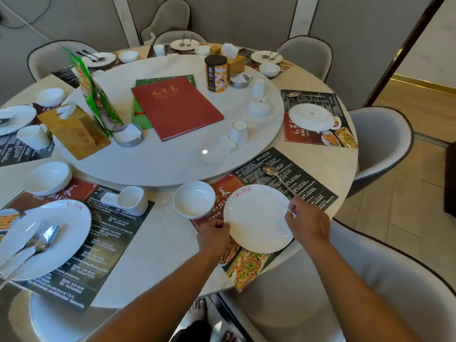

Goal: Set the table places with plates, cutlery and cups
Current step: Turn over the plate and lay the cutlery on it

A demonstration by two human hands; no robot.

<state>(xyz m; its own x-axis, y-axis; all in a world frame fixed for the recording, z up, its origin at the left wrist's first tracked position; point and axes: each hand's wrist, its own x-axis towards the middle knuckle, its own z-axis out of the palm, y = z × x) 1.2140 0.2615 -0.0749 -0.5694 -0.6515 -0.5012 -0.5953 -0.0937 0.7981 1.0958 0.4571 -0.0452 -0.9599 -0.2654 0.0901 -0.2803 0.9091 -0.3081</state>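
A: What's nearest the near edge of the table [158,245]?

B: A white plate [256,218] on a printed placemat [308,178]. The left hand [214,236] grips its left rim with curled fingers. The right hand [306,218] is at its right rim, pinching the handle end of a spoon [274,175] whose bowl points away over the placemat.

A: And beside the plate?

B: A white bowl [194,199] just left of it, touching the placemat's far-left corner.

A: Further left?

B: Another place at the near-left edge: a large plate [64,233] carrying a fork [32,239] and spoon, with a cup [132,199] and a second bowl [48,177] beyond it.

A: And the middle?

B: A round turntable [172,159] with a red menu [176,107], a wooden tissue box [74,132], a green packet [91,90], a tea canister [216,72], an upturned bowl and cups.

A: The right edge?

B: An upturned plate [312,117] on its own mat, with cutlery beyond. Far-edge places hold plates with cutlery, bowls and cups.
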